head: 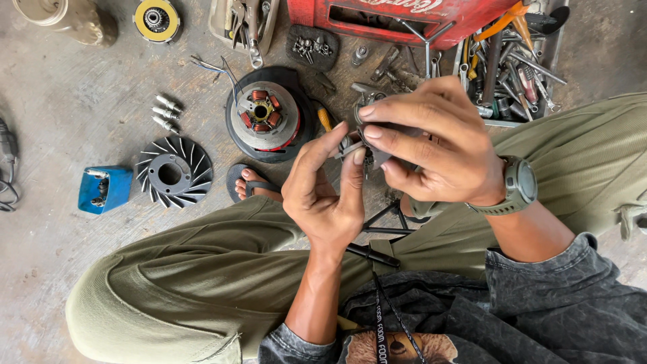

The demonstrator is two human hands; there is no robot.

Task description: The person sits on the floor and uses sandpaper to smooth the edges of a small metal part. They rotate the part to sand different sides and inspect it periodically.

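- I see both hands raised together over the lap, centre of the view — the left hand [323,195] and the right hand [431,145] meet on one small dark metal part [364,145].
- Grip: left thumb and fingers pinch the part from the near-left side; the right fingers close over it from the far-right. Neither hand is spread.
- Step in hand, as I judge it: fitting or working loose a small piece on that part. Much of it is hidden under the fingers, so I cannot tell which.
- Next move calls for a steady left pinch while the right fingertips turn or press — fine force, small travel.
- On the floor, far of the hands: a round stator with copper coils [264,116] on a black disc; left of it a grey finned fan wheel [174,172].
- Blue box-shaped can [103,189] at left, near the fan wheel.
- Red crate [397,20] at far centre, with white lettering; a tool tray [512,64] at far right.
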